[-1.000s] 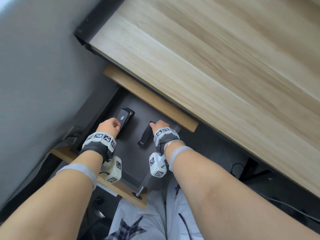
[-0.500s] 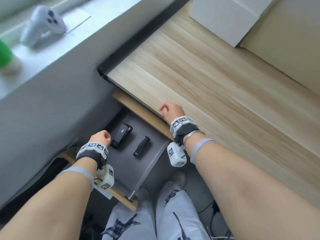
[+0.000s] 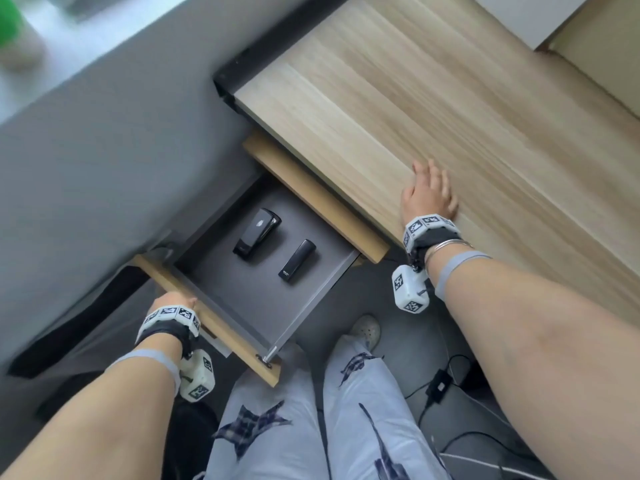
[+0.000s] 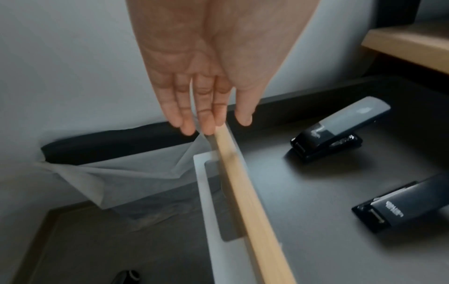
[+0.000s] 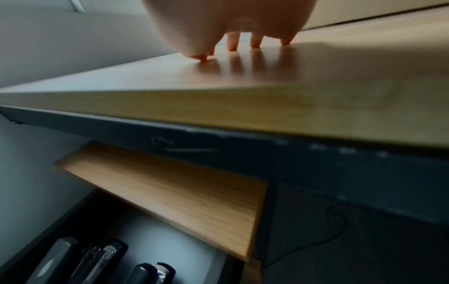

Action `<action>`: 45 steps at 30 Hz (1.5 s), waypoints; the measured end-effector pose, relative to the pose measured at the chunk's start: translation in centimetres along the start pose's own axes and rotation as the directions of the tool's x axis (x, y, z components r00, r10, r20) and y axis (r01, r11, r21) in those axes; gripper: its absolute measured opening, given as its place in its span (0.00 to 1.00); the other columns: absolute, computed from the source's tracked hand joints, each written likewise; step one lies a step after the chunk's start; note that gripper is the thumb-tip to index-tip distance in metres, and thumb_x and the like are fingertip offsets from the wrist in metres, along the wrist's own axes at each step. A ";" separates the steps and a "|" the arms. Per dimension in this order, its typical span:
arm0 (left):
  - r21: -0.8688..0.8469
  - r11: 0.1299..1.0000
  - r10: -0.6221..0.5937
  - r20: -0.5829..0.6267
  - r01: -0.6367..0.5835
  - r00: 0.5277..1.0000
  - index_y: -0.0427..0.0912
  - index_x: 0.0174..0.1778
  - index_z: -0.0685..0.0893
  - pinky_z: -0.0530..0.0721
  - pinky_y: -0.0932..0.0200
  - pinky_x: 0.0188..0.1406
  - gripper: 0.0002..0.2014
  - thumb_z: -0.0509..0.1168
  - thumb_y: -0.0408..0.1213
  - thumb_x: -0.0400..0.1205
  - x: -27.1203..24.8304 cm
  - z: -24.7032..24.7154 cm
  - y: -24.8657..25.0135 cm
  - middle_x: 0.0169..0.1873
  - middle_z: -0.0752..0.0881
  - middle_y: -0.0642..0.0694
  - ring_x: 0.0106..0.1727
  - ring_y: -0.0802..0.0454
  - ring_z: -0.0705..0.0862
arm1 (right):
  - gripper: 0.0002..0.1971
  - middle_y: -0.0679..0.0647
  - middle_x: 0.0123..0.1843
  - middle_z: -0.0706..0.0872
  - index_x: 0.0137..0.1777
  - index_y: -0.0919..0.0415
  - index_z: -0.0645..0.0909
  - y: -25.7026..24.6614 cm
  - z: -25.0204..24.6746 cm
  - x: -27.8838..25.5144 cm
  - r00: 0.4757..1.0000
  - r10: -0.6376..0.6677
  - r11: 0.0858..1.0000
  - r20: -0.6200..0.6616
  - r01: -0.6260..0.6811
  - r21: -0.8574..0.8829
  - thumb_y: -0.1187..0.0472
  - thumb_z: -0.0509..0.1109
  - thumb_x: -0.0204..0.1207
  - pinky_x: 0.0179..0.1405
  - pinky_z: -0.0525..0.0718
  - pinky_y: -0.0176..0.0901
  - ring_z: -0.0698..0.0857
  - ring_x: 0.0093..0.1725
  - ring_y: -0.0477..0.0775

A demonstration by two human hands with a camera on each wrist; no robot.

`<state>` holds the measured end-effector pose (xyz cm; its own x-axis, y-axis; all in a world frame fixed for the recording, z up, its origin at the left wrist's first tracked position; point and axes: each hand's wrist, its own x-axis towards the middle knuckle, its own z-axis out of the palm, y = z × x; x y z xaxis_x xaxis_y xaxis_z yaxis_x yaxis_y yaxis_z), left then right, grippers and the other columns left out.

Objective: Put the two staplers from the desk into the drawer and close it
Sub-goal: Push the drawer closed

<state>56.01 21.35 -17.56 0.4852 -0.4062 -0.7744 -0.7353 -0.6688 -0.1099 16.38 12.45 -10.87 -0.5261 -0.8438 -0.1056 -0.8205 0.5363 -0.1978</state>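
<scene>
Two black staplers lie side by side on the grey floor of the open drawer (image 3: 322,289): a wide stapler (image 3: 257,233) (image 4: 332,132) (image 5: 55,263) on the left and a slim stapler (image 3: 297,260) (image 4: 408,203) (image 5: 148,272) on the right. My left hand (image 3: 173,303) (image 4: 206,107) hovers with straight fingers at the left end of the drawer's wooden front (image 3: 221,327) (image 4: 245,192), its fingertips (image 4: 209,126) at the top edge. My right hand (image 3: 429,192) (image 5: 243,38) rests flat on the wooden desk top (image 3: 433,98) (image 5: 267,76), holding nothing.
A fixed wooden panel (image 3: 311,195) (image 5: 175,192) sits under the desk edge above the drawer's back. A grey wall (image 3: 104,150) runs on the left. My legs (image 3: 311,410) are right in front of the drawer; cables (image 3: 440,386) lie on the floor at the right.
My left hand has drawn back from the wide stapler to the drawer's front edge. My right hand has left the slim stapler and moved up onto the desk top.
</scene>
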 end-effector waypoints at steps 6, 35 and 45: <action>0.025 1.000 -0.017 0.094 0.014 0.995 0.35 0.38 0.83 0.77 0.54 0.49 0.11 0.63 0.38 0.81 -0.3 2.4 -0.1 0.58 0.86 0.37 0.49 0.40 0.84 | 0.28 0.43 0.86 0.58 0.80 0.41 0.62 0.5 1.3 -0.1 0.998 -0.019 0.999 -0.065 0.017 -0.036 0.58 0.55 0.80 0.82 0.51 0.58 0.55 0.86 0.51; -0.183 0.943 0.287 0.018 -0.279 0.958 0.35 0.23 0.67 0.73 0.52 0.39 0.29 0.60 0.58 0.79 -2.5 1.5 19.6 0.23 0.73 0.41 0.32 0.41 0.77 | 0.30 0.46 0.86 0.57 0.82 0.41 0.57 3.7 0.0 0.2 0.976 -0.219 0.974 -0.005 0.219 -0.055 0.59 0.56 0.81 0.84 0.50 0.53 0.55 0.86 0.48; -0.382 0.878 0.317 0.008 -0.290 0.949 0.29 0.67 0.79 0.80 0.51 0.42 0.46 0.69 0.65 0.65 -1.8 2.6 24.2 0.57 0.88 0.34 0.58 0.36 0.87 | 0.29 0.48 0.84 0.64 0.80 0.42 0.64 3.7 0.3 0.0 0.971 -0.224 0.974 -0.085 0.222 -0.035 0.60 0.59 0.78 0.82 0.56 0.55 0.62 0.84 0.50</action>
<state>36.14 7.52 -20.46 0.2235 -0.5918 -0.7745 -0.6051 -0.7071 0.3657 13.41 14.37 -11.89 -0.3456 -0.9381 0.0244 -0.9242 0.3357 -0.1821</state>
